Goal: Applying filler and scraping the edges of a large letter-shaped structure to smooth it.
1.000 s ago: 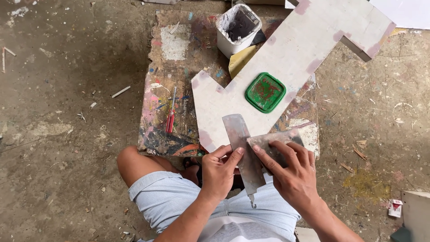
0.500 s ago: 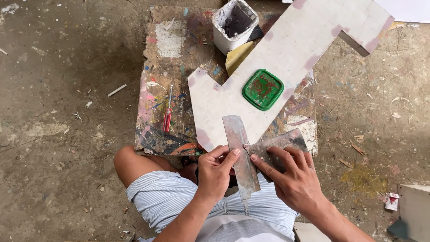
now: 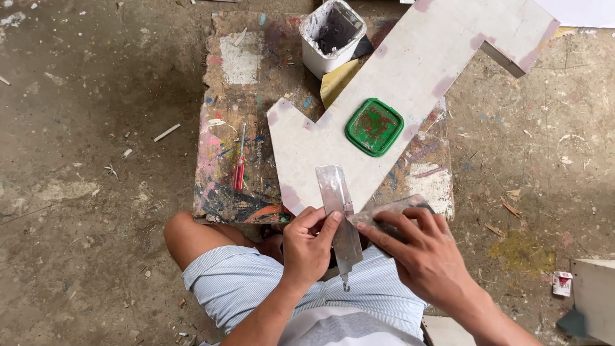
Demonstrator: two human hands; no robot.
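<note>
Left hand grips a metal blade at the table's near edge; right hand presses a second scraper against it, mostly hidden. Open floor lies left. A white board overhangs the far right edge.

A board is lying slantwise on a table, its far right end reaching out past the table's edge. A lid is sitting on the board, right of its middle. A tub is standing at the table's far edge, just left of the board. A screwdriver is lying on the table, left of the board's near end. At the near edge, the left hand is holding a scraper over the board's near end, and the right hand is pressing a second scraper against it from the right. A small box is lying on the floor, far right.
</note>
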